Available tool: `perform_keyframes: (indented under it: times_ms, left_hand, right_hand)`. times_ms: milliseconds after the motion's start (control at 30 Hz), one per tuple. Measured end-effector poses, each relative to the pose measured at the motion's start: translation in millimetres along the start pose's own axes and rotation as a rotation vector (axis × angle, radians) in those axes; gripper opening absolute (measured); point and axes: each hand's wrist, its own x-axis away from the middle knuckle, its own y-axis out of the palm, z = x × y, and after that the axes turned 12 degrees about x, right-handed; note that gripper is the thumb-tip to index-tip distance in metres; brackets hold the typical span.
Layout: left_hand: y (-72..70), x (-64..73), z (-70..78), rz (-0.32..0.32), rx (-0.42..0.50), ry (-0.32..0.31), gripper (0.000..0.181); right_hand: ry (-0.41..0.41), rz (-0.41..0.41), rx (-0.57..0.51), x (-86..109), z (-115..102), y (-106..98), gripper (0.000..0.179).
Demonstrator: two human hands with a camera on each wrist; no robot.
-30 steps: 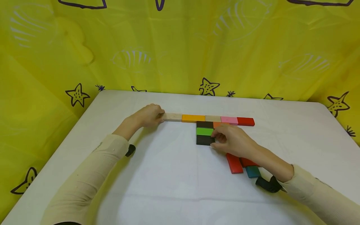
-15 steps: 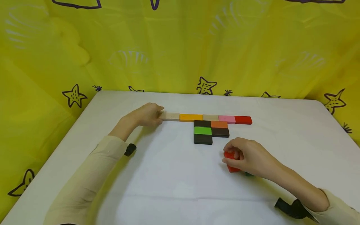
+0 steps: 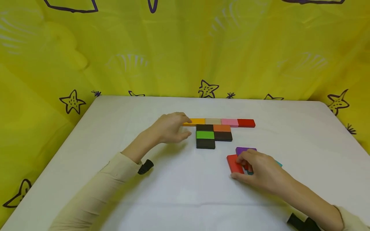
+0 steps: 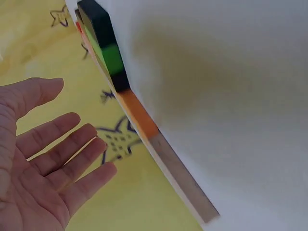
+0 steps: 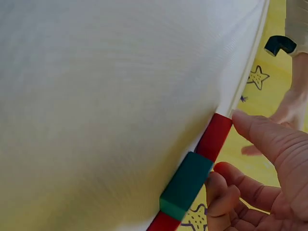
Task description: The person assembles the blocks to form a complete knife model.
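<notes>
In the head view my left hand (image 3: 170, 128), fingers spread, is at the left end of a row of flat blocks, in front of the plain wooden block (image 4: 185, 178). That row continues with an orange-yellow block (image 3: 198, 121), a plain one (image 3: 213, 121), a pink one (image 3: 229, 123) and a red one (image 3: 246, 123). My right hand (image 3: 261, 170) pinches a loose red block (image 3: 233, 163) between thumb and curled fingers, near right of the row. Beside it lie a purple block (image 3: 245, 149) and a teal block (image 5: 185, 183), partly hidden by the hand.
Against the row's near side sit a green block (image 3: 205, 134), dark blocks (image 3: 205, 143) and an orange block (image 3: 222, 128). The white table (image 3: 173, 192) ends at a yellow patterned cloth (image 3: 173, 48) behind and at the sides.
My left hand has let go of the plain block at the row's end and moved right, fingers spreading. The right hand has drawn back from the dark blocks to the loose red one.
</notes>
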Motion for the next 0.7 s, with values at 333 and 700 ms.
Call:
perform_keyframes:
  times_ms: [333,700]
  left_hand:
    - [34.3,-18.7,31.2,-0.133,-0.067,0.042,0.045]
    - [44.4,-29.3,33.2,-0.127,-0.062,0.028,0.035]
  right_hand:
    - [0.006,-0.051,-0.010,-0.5,-2,0,0.039]
    - [0.004,-0.090,-0.041,-2.9,6,-4,0.032]
